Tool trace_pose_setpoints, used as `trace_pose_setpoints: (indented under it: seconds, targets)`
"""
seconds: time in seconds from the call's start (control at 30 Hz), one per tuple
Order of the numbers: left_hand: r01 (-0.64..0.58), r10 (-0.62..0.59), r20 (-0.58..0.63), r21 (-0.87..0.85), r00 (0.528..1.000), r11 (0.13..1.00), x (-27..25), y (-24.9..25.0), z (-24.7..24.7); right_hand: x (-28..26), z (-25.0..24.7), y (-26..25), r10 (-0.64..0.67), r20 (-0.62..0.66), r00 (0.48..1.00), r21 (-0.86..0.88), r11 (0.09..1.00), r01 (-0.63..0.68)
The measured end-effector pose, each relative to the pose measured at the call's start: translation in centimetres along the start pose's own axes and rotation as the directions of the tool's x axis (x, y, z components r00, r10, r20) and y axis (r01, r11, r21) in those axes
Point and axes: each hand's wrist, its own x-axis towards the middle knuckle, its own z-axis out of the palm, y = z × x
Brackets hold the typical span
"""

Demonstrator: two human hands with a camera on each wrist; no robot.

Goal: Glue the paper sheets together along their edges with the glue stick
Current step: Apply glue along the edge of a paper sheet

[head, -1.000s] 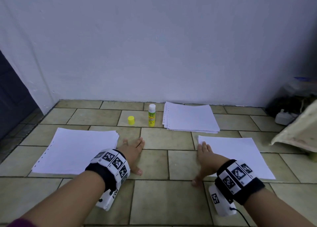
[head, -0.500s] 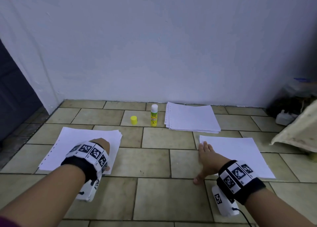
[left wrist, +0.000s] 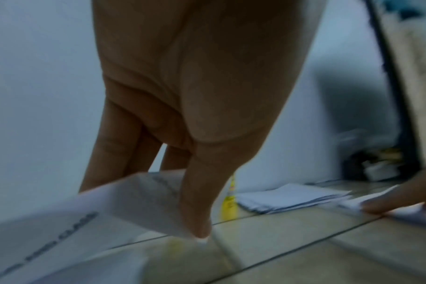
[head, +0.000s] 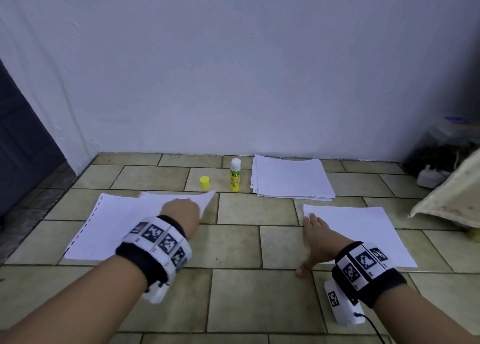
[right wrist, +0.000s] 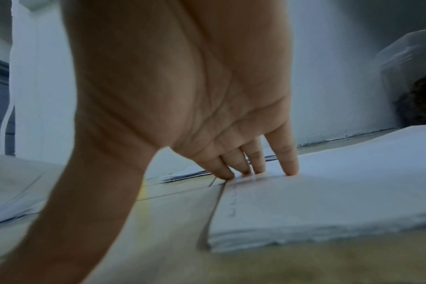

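Note:
On the tiled floor a stack of white paper [head: 104,226] lies at the left. My left hand [head: 181,211] pinches the top sheet [head: 187,200] [left wrist: 139,199] between thumb and fingers and lifts its right side off the stack. At the right lies another paper stack [head: 363,232] [right wrist: 328,201]. My right hand [head: 315,234] [right wrist: 255,169] rests on its left edge with straight fingers, thumb on the floor. The open yellow glue stick [head: 235,175] stands upright near the wall, its yellow cap [head: 204,182] to its left.
A third paper stack [head: 291,178] lies by the white wall [head: 233,70], right of the glue stick. A beige cloth-like object [head: 452,200] and dark clutter [head: 446,151] with a white plug fill the right corner. A dark door [head: 18,141] is at the left.
My left hand went from the floor onto the left stack, took hold of the top sheet and raised its right side. The right hand stayed on the right stack's edge.

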Motion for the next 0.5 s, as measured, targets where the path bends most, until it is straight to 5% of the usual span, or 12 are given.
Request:
trace_pose_setpoints:
  seconds: [0.2, 0.37, 0.5]
  targets:
    - [-0.293, 0.274, -0.135, -0.152, 0.952, 0.944, -1.1, 9.1, -0.3, 0.8, -1.7, 0.4, 0.026, -0.101, 0.995, 0.120, 0.993, -0.014]
    - [-0.339, 0.330, -0.079, -0.243, 0.941, 0.909, -0.4, 10.9, 0.6, 1.8, -2.2, 1.0, 0.099, -0.189, 0.977, 0.199, 0.978, -0.061]
    - [-0.380, 0.386, 0.011, -0.144, 0.923, 0.914, 0.4, 10.0, 1.1, 2.2, -2.1, 1.5, 0.112, -0.198, 0.974, 0.242, 0.968, -0.062]
